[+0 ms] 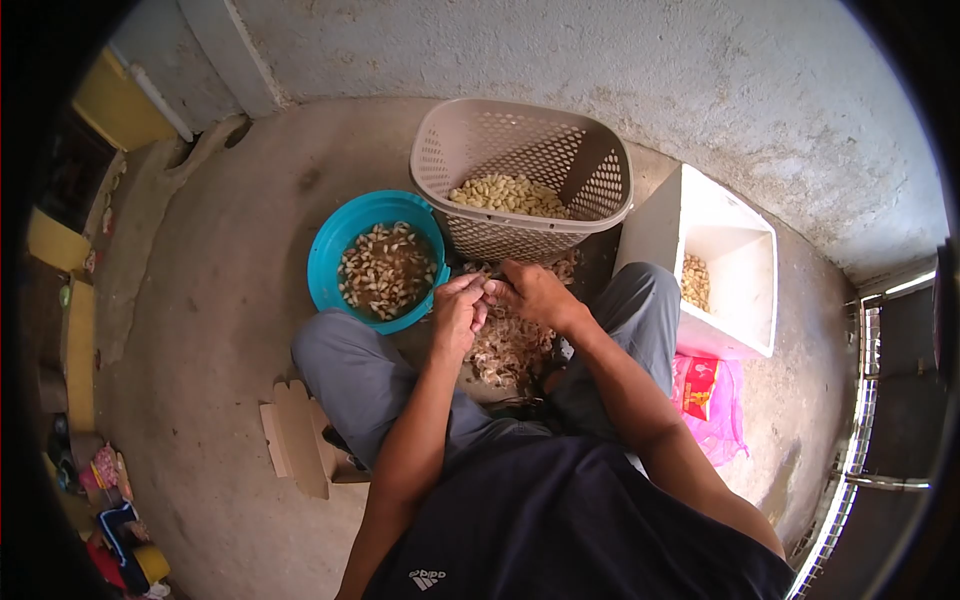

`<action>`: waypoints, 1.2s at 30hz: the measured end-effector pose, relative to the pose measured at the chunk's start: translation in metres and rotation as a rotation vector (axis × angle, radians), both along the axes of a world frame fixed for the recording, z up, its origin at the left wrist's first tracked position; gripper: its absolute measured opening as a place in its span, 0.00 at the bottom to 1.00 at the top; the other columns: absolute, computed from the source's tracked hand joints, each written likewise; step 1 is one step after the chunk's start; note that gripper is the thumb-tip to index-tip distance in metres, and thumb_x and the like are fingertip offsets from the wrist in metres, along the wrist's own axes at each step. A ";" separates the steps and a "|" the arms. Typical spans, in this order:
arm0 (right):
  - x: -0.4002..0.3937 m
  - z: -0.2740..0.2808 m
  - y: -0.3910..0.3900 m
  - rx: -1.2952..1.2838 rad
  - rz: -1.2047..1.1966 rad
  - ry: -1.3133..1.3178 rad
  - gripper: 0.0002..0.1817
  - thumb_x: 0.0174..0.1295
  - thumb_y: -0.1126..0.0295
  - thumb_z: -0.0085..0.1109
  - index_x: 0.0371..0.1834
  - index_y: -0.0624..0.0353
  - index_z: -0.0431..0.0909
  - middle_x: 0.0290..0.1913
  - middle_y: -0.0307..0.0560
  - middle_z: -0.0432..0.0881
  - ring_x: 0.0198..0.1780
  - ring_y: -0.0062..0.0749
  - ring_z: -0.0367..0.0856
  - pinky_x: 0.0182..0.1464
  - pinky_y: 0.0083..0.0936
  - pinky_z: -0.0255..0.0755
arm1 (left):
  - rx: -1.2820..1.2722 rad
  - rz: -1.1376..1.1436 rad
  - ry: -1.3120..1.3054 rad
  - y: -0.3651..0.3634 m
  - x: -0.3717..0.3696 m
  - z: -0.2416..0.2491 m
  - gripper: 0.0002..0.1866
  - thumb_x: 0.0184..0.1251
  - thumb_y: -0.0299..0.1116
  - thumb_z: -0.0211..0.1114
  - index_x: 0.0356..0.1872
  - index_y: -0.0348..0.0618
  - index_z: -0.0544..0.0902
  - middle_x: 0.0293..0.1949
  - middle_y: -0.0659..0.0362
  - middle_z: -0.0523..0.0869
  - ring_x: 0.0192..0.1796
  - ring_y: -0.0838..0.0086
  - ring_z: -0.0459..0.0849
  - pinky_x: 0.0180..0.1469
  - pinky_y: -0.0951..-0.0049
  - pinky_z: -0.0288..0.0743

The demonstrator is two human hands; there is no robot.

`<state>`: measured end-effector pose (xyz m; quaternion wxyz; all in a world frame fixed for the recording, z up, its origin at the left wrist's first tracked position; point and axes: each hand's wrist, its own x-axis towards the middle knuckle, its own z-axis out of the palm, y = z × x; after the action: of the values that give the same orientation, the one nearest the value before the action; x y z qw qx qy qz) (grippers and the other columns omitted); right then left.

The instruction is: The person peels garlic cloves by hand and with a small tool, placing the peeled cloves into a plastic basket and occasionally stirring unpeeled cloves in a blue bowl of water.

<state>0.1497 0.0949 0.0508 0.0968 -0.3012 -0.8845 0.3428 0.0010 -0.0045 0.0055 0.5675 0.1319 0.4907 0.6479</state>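
My left hand [458,312] and my right hand [532,296] meet in front of me, fingers pinched together, over a pile of pale brown peelings [508,345] on the floor between my legs. Whatever is between the fingertips is too small and hidden to name. Left of the hands stands a turquoise basin [322,255] with garlic-like cloves [385,265] in brownish water. Just beyond the hands is a tall beige perforated basket [520,232], holding many pale peeled cloves [510,194].
A white foam box [735,330] with some cloves inside stands at the right, above a pink bag [722,420]. Opened cardboard [300,435] lies by my left leg. A wall [600,60] runs behind the basket. Assorted items [115,520] lie at the far left.
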 end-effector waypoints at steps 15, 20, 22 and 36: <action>0.000 0.001 -0.002 -0.013 -0.004 -0.044 0.27 0.75 0.47 0.52 0.41 0.66 0.75 0.38 0.69 0.84 0.47 0.67 0.83 0.48 0.53 0.75 | 0.000 -0.049 -0.004 -0.001 -0.001 -0.005 0.11 0.73 0.24 0.55 0.44 0.30 0.85 0.27 0.56 0.83 0.15 0.81 0.72 0.13 0.80 0.60; -0.003 -0.010 -0.006 -0.014 0.028 0.027 0.26 0.75 0.49 0.52 0.40 0.66 0.76 0.35 0.68 0.84 0.43 0.66 0.84 0.45 0.53 0.76 | -0.009 -0.037 -0.012 -0.002 -0.002 -0.014 0.10 0.73 0.24 0.55 0.43 0.30 0.84 0.26 0.56 0.83 0.14 0.81 0.72 0.13 0.79 0.60; -0.003 -0.006 -0.007 0.012 0.041 -0.011 0.25 0.76 0.49 0.52 0.40 0.66 0.76 0.36 0.68 0.85 0.42 0.66 0.84 0.44 0.53 0.77 | -0.020 -0.002 -0.010 -0.003 0.002 -0.010 0.10 0.74 0.24 0.54 0.42 0.30 0.84 0.25 0.56 0.83 0.14 0.81 0.71 0.13 0.79 0.60; 0.008 -0.004 0.001 -0.262 0.098 0.315 0.25 0.68 0.59 0.69 0.60 0.63 0.75 0.37 0.43 0.85 0.33 0.28 0.80 0.37 0.28 0.75 | -0.021 0.078 -0.081 -0.002 -0.004 0.005 0.09 0.78 0.31 0.61 0.46 0.36 0.84 0.27 0.59 0.82 0.18 0.83 0.72 0.16 0.81 0.60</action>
<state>0.1582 0.0956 0.0466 0.1773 -0.2106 -0.8198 0.5022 -0.0030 -0.0065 0.0103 0.5626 0.0804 0.4787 0.6692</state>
